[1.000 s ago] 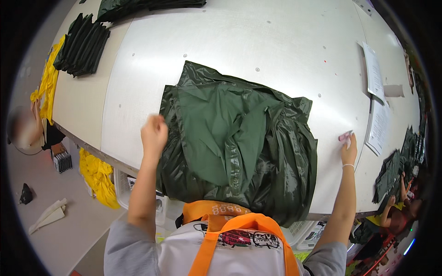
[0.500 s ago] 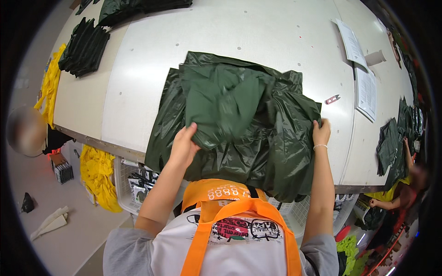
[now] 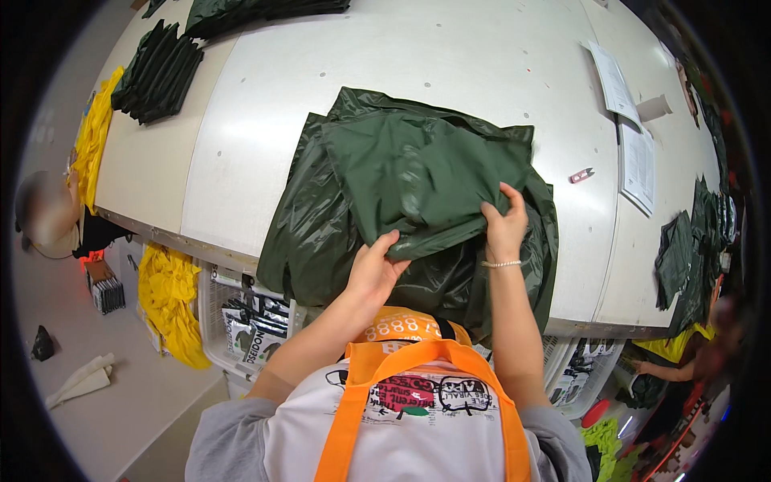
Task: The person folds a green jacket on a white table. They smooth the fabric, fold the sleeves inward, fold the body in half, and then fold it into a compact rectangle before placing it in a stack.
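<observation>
A glossy dark green waterproof garment lies partly folded on the white table in front of me, its lower part reaching the near edge. One matte green section is laid over its middle. My left hand pinches the near left corner of that section between thumb and fingers. On the right, my right hand grips the section's right edge, with a beaded bracelet on the wrist. The fabric hangs slightly slack between both hands. Some of my fingertips are hidden beneath the cloth.
Stacked dark green folded garments lie at the far left, beside yellow garments. Papers and a small red marker-like object are to the right. A white basket with packages stands below the table. Other people work at both sides.
My right hand has moved left from the garment's outer right edge to the matte section. My left hand has shifted right, and that section is now spread wider toward the right.
</observation>
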`<act>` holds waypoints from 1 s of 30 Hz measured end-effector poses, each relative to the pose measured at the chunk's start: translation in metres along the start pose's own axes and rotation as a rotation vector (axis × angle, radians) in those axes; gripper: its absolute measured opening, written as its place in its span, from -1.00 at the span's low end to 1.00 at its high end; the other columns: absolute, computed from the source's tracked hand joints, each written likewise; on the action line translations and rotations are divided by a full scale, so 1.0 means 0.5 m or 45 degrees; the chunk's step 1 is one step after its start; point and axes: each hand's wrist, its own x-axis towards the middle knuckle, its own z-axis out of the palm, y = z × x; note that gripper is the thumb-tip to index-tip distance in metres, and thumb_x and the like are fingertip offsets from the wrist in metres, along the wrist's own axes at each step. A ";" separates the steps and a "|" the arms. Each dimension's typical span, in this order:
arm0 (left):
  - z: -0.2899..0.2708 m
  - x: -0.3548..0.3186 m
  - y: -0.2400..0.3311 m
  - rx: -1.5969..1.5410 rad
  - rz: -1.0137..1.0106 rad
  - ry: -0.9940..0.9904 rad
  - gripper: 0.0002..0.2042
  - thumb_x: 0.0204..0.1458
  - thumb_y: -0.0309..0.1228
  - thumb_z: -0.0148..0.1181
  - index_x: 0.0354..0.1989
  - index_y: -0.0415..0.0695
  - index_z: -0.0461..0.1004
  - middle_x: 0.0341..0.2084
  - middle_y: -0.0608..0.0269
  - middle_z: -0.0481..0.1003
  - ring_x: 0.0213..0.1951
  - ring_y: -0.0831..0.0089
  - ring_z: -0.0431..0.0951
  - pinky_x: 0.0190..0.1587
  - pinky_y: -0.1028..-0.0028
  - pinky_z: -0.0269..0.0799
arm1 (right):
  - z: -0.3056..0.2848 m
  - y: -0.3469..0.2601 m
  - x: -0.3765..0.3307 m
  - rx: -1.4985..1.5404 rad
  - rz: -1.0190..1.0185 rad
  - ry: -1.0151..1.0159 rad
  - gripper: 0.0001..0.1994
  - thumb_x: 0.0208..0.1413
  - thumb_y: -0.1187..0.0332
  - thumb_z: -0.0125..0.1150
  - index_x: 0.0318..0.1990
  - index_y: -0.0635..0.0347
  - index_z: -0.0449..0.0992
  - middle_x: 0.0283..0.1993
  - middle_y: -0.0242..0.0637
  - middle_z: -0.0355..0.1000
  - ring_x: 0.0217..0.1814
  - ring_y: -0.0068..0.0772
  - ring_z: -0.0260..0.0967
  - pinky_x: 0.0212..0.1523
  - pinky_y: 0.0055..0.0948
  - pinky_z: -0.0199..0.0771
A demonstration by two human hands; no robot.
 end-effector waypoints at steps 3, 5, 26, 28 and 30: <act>0.004 -0.004 -0.025 0.253 -0.042 0.132 -0.75 0.06 -0.38 0.14 -0.09 -0.13 0.38 -0.19 0.32 0.48 -0.20 0.46 0.50 -0.19 0.46 0.44 | -0.052 -0.024 -0.014 -1.273 0.217 -0.381 -0.44 -0.10 0.31 0.32 0.11 0.19 0.30 -0.09 0.11 0.43 0.01 0.10 0.38 -0.03 -0.19 0.40; 0.008 -0.006 -0.029 0.337 -0.038 0.193 -0.71 0.03 -0.33 0.17 -0.08 -0.12 0.38 -0.22 0.34 0.48 -0.23 0.48 0.51 -0.24 0.48 0.46 | -0.055 -0.059 -0.010 -1.368 -0.047 -0.291 -0.49 -0.07 0.29 0.32 0.07 0.15 0.33 -0.15 0.04 0.45 -0.08 0.06 0.41 -0.13 -0.21 0.42; 0.085 -0.057 0.053 0.905 0.501 -0.428 -0.89 -0.03 -0.48 0.25 -0.42 -0.24 0.46 -0.54 0.44 0.45 -0.45 0.71 0.36 -0.37 0.58 0.32 | 0.144 -0.073 0.042 -1.430 -0.432 -0.797 -0.81 -0.11 0.29 0.19 -0.40 0.23 0.54 -0.45 0.04 0.47 -0.37 0.05 0.46 -0.34 -0.12 0.48; 0.090 -0.063 0.060 0.971 0.573 -0.482 -0.91 -0.01 -0.50 0.23 -0.40 -0.24 0.46 -0.51 0.43 0.47 -0.43 0.70 0.38 -0.35 0.58 0.34 | 0.137 -0.112 0.040 -1.401 -0.394 -0.698 -0.81 -0.13 0.32 0.21 -0.37 0.23 0.53 -0.47 0.04 0.46 -0.39 0.07 0.45 -0.35 -0.12 0.47; 0.102 -0.070 0.065 0.942 0.619 -0.490 -0.92 0.00 -0.51 0.21 -0.39 -0.24 0.46 -0.49 0.42 0.47 -0.42 0.69 0.39 -0.34 0.58 0.35 | 0.130 -0.144 0.023 -1.379 -0.441 -0.632 -0.81 -0.04 0.30 0.20 -0.38 0.26 0.50 -0.47 0.01 0.46 -0.41 0.06 0.45 -0.39 -0.12 0.46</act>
